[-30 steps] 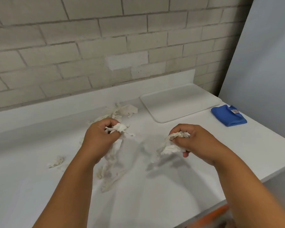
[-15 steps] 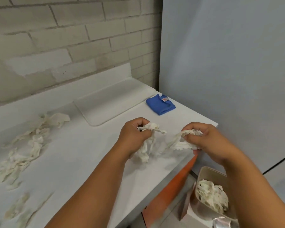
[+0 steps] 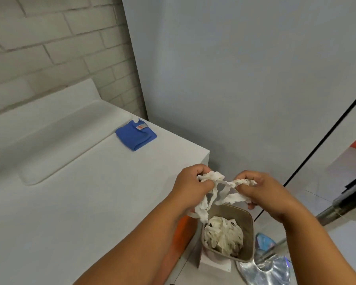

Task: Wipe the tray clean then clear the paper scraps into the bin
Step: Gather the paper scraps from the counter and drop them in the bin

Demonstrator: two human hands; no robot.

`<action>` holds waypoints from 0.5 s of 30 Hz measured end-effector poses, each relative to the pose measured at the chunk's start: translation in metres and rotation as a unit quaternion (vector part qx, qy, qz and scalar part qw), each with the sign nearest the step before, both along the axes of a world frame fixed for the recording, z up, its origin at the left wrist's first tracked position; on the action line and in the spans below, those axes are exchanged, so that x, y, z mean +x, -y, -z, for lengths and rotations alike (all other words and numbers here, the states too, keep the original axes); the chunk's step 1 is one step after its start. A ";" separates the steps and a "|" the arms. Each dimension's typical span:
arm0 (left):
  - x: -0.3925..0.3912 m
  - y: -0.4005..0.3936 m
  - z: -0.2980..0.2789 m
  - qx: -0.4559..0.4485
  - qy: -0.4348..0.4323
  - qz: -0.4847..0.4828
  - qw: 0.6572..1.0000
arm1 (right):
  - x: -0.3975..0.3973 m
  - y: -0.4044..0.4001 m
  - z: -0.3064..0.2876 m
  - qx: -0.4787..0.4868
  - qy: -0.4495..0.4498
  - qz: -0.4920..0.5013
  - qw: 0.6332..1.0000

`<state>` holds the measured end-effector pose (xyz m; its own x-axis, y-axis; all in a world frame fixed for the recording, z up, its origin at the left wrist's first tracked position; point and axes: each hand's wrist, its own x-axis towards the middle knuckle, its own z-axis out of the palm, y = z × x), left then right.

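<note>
Since half a second ago our hands have swung right, off the bench's right edge, and now sit over the bin (image 3: 248, 218) instead of over the bench (image 3: 86, 202) top. We have our left hand (image 3: 190, 187) clenched round a bunch of paper scraps (image 3: 212, 189), strips hanging down toward the bin mouth. Our right hand (image 3: 265, 190) is also clenched on scraps, and a strip runs across between both fists. Bin is on the floor just beside the bench's right front corner, and holds a heap of binned scraps (image 3: 224, 233). White tray (image 3: 56, 140) lies along the bench's back edge, flat, bare. Folded blue cloth (image 3: 136, 136) lies just beside the tray's right end, near the bench's back right corner. Something silvery lies on the floor by the bin; we can't tell what.
</note>
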<state>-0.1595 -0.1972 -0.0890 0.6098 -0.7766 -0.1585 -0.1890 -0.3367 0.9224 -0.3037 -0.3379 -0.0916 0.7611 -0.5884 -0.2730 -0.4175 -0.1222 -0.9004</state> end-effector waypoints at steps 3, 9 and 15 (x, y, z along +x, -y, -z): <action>-0.013 0.025 0.022 0.044 -0.008 0.024 0.999 | -0.012 0.017 0.024 0.010 -0.034 0.022 0.999; -0.029 0.068 0.081 0.091 -0.082 0.001 0.992 | -0.023 0.036 0.081 0.004 -0.125 0.044 0.991; -0.040 0.092 0.140 0.179 -0.108 -0.037 0.977 | -0.019 0.039 0.126 0.016 -0.200 0.032 0.979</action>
